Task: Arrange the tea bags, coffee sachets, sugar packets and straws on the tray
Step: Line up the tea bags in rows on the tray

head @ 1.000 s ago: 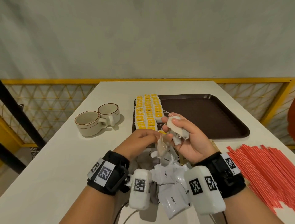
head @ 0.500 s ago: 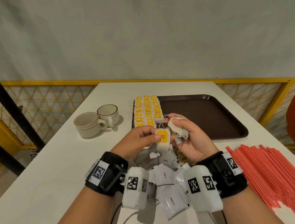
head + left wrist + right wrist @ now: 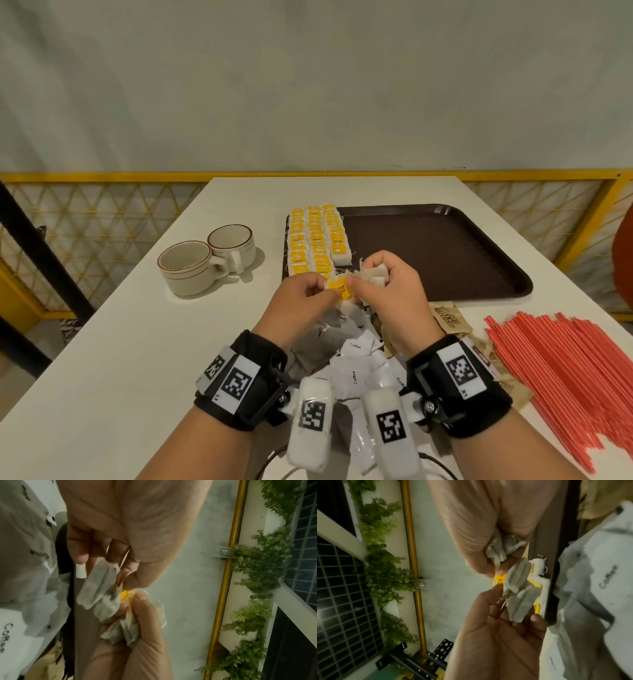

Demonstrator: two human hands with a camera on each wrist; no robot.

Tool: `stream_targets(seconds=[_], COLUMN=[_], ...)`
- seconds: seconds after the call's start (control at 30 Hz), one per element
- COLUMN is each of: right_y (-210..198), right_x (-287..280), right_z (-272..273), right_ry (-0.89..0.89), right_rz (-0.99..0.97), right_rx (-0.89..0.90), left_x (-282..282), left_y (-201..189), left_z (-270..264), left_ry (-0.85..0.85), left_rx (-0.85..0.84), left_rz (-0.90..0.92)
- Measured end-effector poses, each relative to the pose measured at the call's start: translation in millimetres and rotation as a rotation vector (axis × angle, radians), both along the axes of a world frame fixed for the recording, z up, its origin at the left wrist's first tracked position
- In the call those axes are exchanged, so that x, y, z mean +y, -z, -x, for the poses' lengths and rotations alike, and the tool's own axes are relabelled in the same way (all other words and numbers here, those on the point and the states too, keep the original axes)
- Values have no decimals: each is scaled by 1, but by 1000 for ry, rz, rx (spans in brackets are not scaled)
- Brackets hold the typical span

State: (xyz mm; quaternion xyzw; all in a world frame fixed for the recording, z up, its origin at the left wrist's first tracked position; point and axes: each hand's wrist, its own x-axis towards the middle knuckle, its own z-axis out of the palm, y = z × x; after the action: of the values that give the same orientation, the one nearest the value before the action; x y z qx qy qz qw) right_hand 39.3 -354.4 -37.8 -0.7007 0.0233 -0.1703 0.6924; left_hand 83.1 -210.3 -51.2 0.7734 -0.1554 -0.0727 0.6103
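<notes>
My left hand [image 3: 323, 293] pinches one tea bag [image 3: 339, 294] by its yellow tag, just in front of the brown tray's [image 3: 445, 260] near left corner. My right hand [image 3: 356, 286] grips a crumpled bunch of tea bags [image 3: 374, 274], and its thumb and forefinger touch the same tag. In the left wrist view the single tea bag [image 3: 97, 588] hangs from my fingers above the bunch [image 3: 123, 632]. Rows of yellow-tagged tea bags [image 3: 315, 240] lie along the tray's left side. White coffee sachets [image 3: 352, 363] are heaped under my wrists, with brown sugar packets [image 3: 450, 318] and red straws [image 3: 565, 370] to the right.
Two cream cups [image 3: 205, 263] stand on the white table [image 3: 120, 342] left of the tray. The bare part of the tray lies to the right of the tea bag rows. A yellow railing [image 3: 102, 176] runs behind the table.
My left hand drew one tea bag out of the right hand's bunch and turned its yellow tag up. Both hands now meet on that tag, slightly nearer the tray.
</notes>
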Motion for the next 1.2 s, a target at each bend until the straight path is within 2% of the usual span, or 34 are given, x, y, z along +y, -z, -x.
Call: stream_targets(seconds=[0.1, 0.3, 0.63, 0.93, 1.0, 1.1, 1.2], right_y=[2, 0, 1, 5, 6, 5, 7], right_x=[1, 0, -1, 1, 0, 0, -3], right_z=[-1, 0, -1, -2, -2, -3, -7], right_ry=[-12, -102, -169, -189, -199, -243, -208], right_rz=[116, 152, 336, 279, 195, -39, -127], right_rx=[-31, -20, -29, 33, 58, 122, 130], left_x=[0, -1, 0, 1, 1, 1, 3], left_y=[-1, -5, -8, -13, -13, -13, -14], left_z=[1, 2, 1, 8, 8, 8, 7], left_ry=[52, 63, 3, 78, 81, 88, 125], left_rx=[66, 308, 400, 370, 384, 407, 382], left_rz=[-8, 224, 349, 334, 352, 384, 383])
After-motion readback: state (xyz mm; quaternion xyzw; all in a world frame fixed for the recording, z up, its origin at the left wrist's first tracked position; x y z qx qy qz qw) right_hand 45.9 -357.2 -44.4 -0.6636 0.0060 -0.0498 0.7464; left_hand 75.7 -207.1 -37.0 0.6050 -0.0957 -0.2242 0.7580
